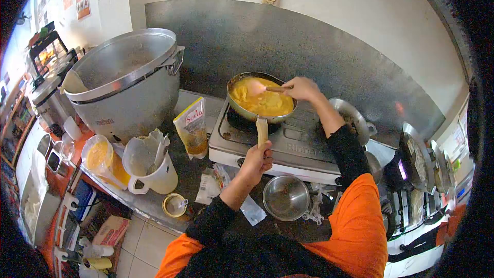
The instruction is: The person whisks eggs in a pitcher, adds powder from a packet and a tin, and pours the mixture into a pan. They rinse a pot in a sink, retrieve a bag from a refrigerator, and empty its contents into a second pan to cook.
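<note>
A frying pan [237,110] with yellow, egg-like food [267,104] in it sits on the left burner of a white gas stove [288,149]. My left hand [256,162] is wrapped round the pan's pale handle [262,129], which points toward me. Over the pan's right rim, my right hand [303,90] grips the handle of a spatula [275,88]. The spatula's pale head [255,88] rests in the food near the pan's left side. Its lower edge is partly hidden by the food.
A large metal pot [128,105] stands at the back left. Near it are an oil pouch [191,128], a white jug [154,175] and a container of yellow liquid [99,157]. A steel bowl [286,198] sits before the stove; another metal pan [350,113] is on its right.
</note>
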A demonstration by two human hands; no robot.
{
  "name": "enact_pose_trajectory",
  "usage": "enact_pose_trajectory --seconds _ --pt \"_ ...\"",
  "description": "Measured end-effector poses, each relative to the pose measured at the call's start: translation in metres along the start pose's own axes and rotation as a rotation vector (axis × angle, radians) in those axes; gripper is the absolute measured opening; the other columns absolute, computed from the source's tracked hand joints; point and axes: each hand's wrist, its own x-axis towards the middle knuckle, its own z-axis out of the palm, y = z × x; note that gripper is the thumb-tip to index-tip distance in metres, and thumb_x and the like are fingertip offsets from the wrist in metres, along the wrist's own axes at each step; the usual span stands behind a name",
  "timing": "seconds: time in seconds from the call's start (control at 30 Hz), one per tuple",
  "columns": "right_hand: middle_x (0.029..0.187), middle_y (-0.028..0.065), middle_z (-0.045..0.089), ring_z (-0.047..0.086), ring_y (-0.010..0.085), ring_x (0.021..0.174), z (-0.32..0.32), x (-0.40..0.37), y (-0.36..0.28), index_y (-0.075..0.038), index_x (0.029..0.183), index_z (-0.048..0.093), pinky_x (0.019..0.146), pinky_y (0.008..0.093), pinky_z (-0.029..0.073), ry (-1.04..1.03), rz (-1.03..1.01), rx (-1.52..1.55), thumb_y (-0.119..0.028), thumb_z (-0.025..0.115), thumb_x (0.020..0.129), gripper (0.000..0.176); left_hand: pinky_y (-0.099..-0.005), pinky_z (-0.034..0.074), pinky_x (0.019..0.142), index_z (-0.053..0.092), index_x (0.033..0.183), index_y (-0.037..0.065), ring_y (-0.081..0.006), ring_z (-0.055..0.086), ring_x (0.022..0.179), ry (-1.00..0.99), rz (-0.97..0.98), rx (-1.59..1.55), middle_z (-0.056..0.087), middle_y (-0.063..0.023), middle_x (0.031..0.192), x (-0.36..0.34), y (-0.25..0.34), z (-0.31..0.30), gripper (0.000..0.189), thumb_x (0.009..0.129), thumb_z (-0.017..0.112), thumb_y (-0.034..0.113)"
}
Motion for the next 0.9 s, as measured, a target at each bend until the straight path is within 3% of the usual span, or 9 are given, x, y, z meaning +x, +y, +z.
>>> enact_pose_trajectory --seconds 0.07,0.17,0.3,0.43,0.83,0.9 --pt "0.089 0.0066 0.065 0.063 0.0232 0.082 -0.031 -0.016 -0.013 -0.031 0.105 0.063 0.071 0.0364 0.049 0.126 0.035 -0.171 -0.031 0.063 0.073 0.033 -0.0198 0.021 0.037 0.039 0.082 0.014 -0.0043 0.029 0.044 -0.013 0.011 -0.021 0.036 0.0059 0.06 0.004 -0.003 -0.004 0.017 0.086 0.053 0.022" --pt "0.094 0.0076 0.064 0.061 0.0268 0.086 -0.026 0.001 0.001 -0.032 0.104 0.063 0.073 0.0387 0.049 0.182 0.018 -0.293 -0.027 0.061 0.072 0.033 -0.0198 0.021 0.037 0.04 0.082 0.014 -0.0041 0.029 0.044 -0.02 0.006 -0.027 0.036 0.0053 0.061 0.004 -0.004 -0.007 0.017 0.086 0.054 0.022" --pt "0.092 0.0081 0.065 0.061 0.0278 0.084 0.019 0.027 0.023 -0.031 0.105 0.063 0.073 0.0395 0.049 0.159 -0.081 -0.31 -0.024 0.06 0.07 0.035 -0.0197 0.021 0.036 0.04 0.084 0.013 -0.0042 0.029 0.044 -0.03 -0.002 -0.023 0.036 0.0055 0.061 0.006 -0.005 -0.011 0.016 0.086 0.053 0.023" --pt "0.091 0.0102 0.065 0.061 0.03 0.082 0.033 0.022 0.022 -0.033 0.108 0.061 0.074 0.0406 0.049 0.04 -0.098 -0.122 -0.029 0.061 0.072 0.036 -0.0197 0.021 0.036 0.041 0.084 0.013 -0.0039 0.027 0.042 -0.004 0.002 0.009 0.035 0.0064 0.059 0.001 0.0 -0.006 0.015 0.087 0.052 0.024" --pt "0.088 0.0066 0.065 0.062 0.0268 0.081 -0.022 -0.042 0.013 -0.036 0.104 0.062 0.072 0.0388 0.049 -0.182 -0.217 -0.018 -0.033 0.063 0.071 0.033 -0.0187 0.021 0.036 0.043 0.082 0.014 -0.0032 0.027 0.042 -0.037 0.013 -0.027 0.036 0.0072 0.057 0.003 -0.002 -0.01 0.014 0.086 0.054 0.022" --pt "0.088 0.0059 0.065 0.062 0.0271 0.081 -0.046 -0.055 0.005 -0.035 0.103 0.063 0.071 0.0398 0.049 -0.178 -0.199 -0.145 -0.033 0.062 0.071 0.031 -0.0187 0.021 0.036 0.043 0.083 0.014 -0.0032 0.027 0.042 0.0 0.018 -0.03 0.037 0.0069 0.058 0.003 -0.002 -0.009 0.015 0.085 0.055 0.022"
